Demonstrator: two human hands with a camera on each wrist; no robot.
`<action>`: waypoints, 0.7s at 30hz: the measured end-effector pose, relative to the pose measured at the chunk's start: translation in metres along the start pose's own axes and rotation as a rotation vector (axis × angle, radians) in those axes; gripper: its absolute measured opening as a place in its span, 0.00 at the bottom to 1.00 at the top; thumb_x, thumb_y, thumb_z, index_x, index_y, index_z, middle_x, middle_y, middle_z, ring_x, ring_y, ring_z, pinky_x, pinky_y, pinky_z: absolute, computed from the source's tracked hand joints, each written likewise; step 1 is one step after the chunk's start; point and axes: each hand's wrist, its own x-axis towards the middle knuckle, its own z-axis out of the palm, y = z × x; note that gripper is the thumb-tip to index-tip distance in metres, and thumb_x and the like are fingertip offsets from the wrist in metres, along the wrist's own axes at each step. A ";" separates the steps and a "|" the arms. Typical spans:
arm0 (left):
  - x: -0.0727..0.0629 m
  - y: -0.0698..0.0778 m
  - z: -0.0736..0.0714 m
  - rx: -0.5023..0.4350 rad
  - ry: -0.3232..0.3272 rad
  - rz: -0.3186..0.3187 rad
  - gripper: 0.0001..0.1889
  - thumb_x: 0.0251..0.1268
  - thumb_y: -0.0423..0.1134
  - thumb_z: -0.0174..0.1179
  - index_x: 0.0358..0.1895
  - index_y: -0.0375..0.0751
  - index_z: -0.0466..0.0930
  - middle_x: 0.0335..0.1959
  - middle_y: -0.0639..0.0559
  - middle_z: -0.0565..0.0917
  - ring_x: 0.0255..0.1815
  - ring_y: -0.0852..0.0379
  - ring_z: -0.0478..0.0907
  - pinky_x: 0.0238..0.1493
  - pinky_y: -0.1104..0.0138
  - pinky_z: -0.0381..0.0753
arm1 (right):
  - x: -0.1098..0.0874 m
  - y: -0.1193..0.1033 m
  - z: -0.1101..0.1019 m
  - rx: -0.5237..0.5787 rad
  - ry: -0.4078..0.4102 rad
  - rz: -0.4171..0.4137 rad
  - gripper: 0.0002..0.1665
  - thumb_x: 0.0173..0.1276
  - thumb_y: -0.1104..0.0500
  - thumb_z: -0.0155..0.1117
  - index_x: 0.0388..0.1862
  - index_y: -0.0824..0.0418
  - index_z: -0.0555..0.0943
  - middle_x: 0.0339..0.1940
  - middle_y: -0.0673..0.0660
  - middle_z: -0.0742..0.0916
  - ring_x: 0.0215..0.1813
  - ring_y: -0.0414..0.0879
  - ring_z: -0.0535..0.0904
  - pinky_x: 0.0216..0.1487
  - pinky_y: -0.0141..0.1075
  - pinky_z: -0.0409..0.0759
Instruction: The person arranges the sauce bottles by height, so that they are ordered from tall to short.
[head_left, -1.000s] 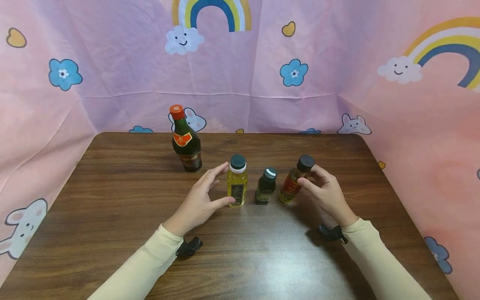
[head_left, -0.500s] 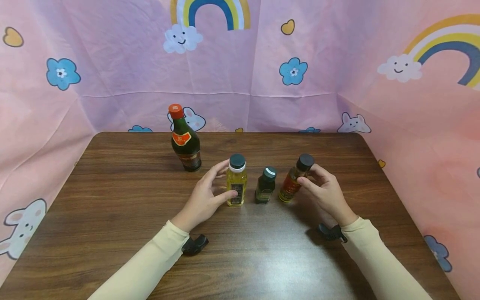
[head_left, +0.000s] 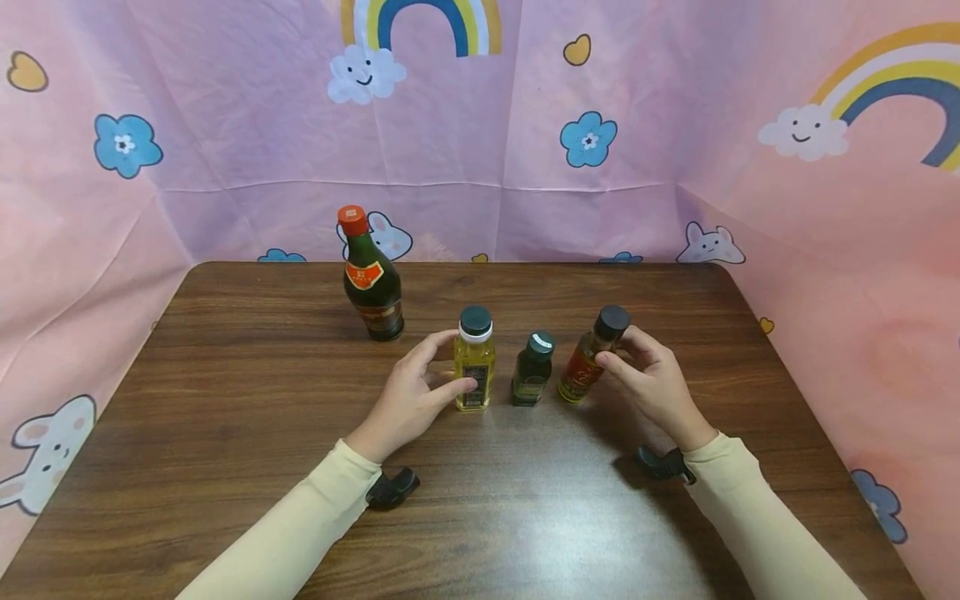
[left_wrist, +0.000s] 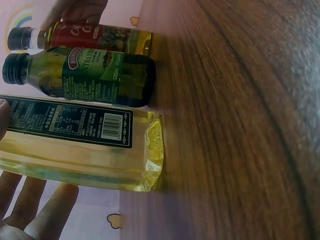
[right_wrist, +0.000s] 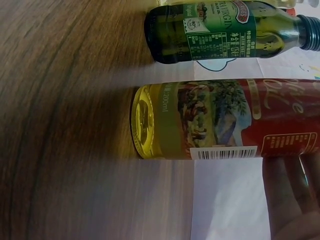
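Cream sleeves (head_left: 288, 525) come in from the bottom edge, a black wrist device (head_left: 393, 489) on each arm, over a brown wood-grain table (head_left: 187, 400). Left hand (head_left: 405, 404) grips the yellow oil bottle (head_left: 482, 354), thumb on the dark label, fingers round the far side; bottle upright on the table, dark green cap on. Right hand (head_left: 658, 387) holds the red-label oil bottle (head_left: 581, 367) between thumb and fingers, black cap on, top leaning toward that hand in the head view. Small green bottle (head_left: 532, 372) stands between these two, apart from both hands, cap on. Farther back and left, a tall dark bottle (head_left: 375, 287) with a red cap stands alone. Behind: pink-purple cloth (head_left: 450, 150) printed with rainbows, clouds, flowers, rabbits.
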 end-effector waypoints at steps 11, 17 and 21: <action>-0.002 0.005 0.003 0.036 -0.001 -0.008 0.34 0.69 0.37 0.70 0.75 0.45 0.67 0.67 0.47 0.75 0.66 0.45 0.76 0.56 0.58 0.85 | 0.000 -0.002 0.001 0.016 -0.001 -0.008 0.17 0.74 0.67 0.67 0.60 0.68 0.80 0.54 0.43 0.85 0.61 0.37 0.81 0.61 0.28 0.78; -0.002 0.008 0.005 0.063 0.003 -0.005 0.34 0.70 0.38 0.69 0.75 0.45 0.65 0.66 0.47 0.75 0.67 0.48 0.74 0.58 0.55 0.84 | 0.000 -0.001 0.001 0.018 0.007 -0.016 0.16 0.73 0.69 0.66 0.59 0.68 0.81 0.53 0.43 0.86 0.60 0.37 0.81 0.61 0.31 0.79; -0.001 0.008 0.006 0.066 0.028 0.009 0.33 0.70 0.37 0.69 0.74 0.42 0.65 0.66 0.45 0.76 0.67 0.46 0.74 0.59 0.54 0.84 | -0.001 0.000 0.001 0.027 0.007 -0.019 0.16 0.73 0.69 0.66 0.58 0.69 0.81 0.53 0.44 0.86 0.60 0.38 0.82 0.61 0.30 0.79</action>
